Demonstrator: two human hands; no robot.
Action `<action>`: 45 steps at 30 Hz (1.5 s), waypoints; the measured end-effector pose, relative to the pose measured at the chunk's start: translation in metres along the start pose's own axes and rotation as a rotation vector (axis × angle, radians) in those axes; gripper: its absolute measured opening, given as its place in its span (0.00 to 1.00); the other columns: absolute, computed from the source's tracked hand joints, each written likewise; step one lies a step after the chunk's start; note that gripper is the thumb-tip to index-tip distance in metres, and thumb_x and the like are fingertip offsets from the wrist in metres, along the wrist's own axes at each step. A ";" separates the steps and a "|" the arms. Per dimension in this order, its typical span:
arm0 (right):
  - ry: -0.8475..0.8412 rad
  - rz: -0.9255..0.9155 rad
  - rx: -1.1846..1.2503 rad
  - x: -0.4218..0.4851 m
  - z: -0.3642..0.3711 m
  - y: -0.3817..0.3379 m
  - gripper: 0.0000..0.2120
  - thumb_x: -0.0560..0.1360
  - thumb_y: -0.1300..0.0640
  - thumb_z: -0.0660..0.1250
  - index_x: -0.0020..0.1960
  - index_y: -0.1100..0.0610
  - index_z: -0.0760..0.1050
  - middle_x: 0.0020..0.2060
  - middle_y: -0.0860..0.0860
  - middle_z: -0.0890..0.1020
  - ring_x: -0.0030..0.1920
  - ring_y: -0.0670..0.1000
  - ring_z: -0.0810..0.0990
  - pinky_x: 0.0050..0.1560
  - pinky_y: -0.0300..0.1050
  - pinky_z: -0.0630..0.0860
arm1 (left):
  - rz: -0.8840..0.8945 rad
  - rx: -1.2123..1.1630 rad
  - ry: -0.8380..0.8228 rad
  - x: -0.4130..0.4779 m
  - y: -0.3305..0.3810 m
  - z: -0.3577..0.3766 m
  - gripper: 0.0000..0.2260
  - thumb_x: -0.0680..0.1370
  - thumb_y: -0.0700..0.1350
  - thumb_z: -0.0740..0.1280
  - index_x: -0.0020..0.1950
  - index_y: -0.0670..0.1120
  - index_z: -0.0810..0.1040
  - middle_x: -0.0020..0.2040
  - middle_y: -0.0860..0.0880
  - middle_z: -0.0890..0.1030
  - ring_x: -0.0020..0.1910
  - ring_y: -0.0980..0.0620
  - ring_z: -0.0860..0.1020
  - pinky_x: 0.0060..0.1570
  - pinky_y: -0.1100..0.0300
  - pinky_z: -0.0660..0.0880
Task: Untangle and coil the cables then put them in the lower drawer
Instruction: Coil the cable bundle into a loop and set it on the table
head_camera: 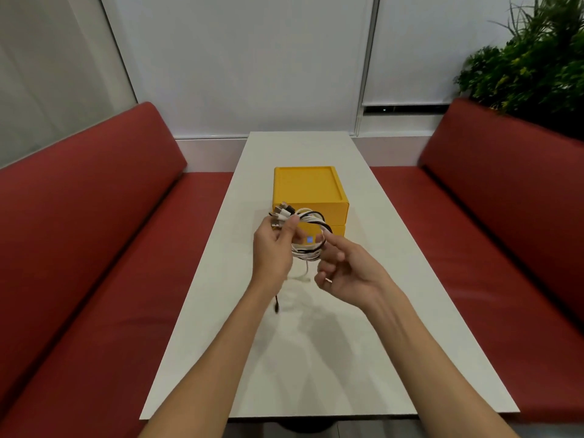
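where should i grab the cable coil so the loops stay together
Pinch across the cable coil at its upper left, where the connector ends bunch and the loops meet, coming from the left as the left hand does. Its loose tails hang below.

Long white rectangular tabletop between red padded bench at left and matching red bench at right. White roller blinds cover far wall. Frosted glass panel far left. Green leafy plant behind right backrest. Light soft, even.
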State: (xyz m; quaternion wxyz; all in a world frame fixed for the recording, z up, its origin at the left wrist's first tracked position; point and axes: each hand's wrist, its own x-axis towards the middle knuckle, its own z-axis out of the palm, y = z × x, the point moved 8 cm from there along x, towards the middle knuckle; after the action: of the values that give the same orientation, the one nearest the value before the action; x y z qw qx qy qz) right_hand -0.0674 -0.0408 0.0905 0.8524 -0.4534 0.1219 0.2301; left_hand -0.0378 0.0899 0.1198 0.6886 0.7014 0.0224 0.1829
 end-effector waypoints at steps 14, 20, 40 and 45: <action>-0.028 -0.254 0.152 0.001 -0.021 -0.046 0.10 0.74 0.64 0.59 0.34 0.57 0.67 0.25 0.48 0.70 0.21 0.44 0.66 0.22 0.34 0.67 | -0.078 -0.096 -0.046 0.025 0.020 -0.005 0.05 0.80 0.40 0.63 0.49 0.39 0.77 0.34 0.48 0.78 0.26 0.63 0.75 0.32 0.72 0.72; 0.031 -0.215 -0.494 0.007 -0.031 -0.045 0.08 0.77 0.55 0.62 0.41 0.58 0.75 0.33 0.50 0.73 0.20 0.46 0.58 0.22 0.37 0.57 | -0.277 -0.284 -0.059 0.029 0.005 -0.004 0.07 0.81 0.45 0.62 0.50 0.43 0.77 0.37 0.51 0.82 0.27 0.59 0.75 0.37 0.61 0.75; -0.080 -0.377 -0.851 0.019 -0.010 -0.054 0.11 0.78 0.54 0.66 0.53 0.61 0.79 0.40 0.54 0.79 0.29 0.47 0.73 0.29 0.39 0.68 | -0.483 -0.142 -0.299 0.003 -0.023 -0.004 0.23 0.71 0.34 0.73 0.64 0.36 0.72 0.55 0.38 0.81 0.48 0.45 0.81 0.43 0.60 0.81; -0.141 -0.378 -0.808 0.015 -0.007 -0.058 0.11 0.79 0.52 0.63 0.56 0.56 0.80 0.39 0.50 0.79 0.29 0.46 0.67 0.28 0.38 0.62 | -0.372 -0.121 -0.367 0.009 -0.018 -0.003 0.23 0.69 0.27 0.71 0.62 0.38 0.75 0.47 0.45 0.81 0.45 0.51 0.80 0.41 0.66 0.79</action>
State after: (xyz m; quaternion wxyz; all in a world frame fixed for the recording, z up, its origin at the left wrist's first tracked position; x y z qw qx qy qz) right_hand -0.0255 -0.0710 0.1222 0.6404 -0.7472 -0.1210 0.1298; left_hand -0.0264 0.0963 0.1039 0.7436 0.6642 0.0146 -0.0759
